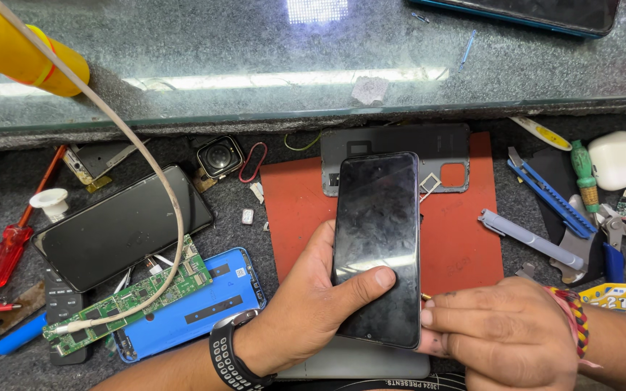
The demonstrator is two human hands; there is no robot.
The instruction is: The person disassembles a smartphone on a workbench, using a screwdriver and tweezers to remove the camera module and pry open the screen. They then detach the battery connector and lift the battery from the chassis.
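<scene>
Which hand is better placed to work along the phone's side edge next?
Probably the right hand: its fingertips pinch something thin at the phone's lower right edge, while the left hand is occupied gripping it.

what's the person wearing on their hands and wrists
Both hands are bare, no gloves or sleeves. The left hand has a black watch with a perforated strap on its wrist. The right hand has a braided red and yellow thread band at its wrist.

Yellow tool (16, 51) cut off at the left edge, dark phone (545, 13) at the top edge.
</scene>
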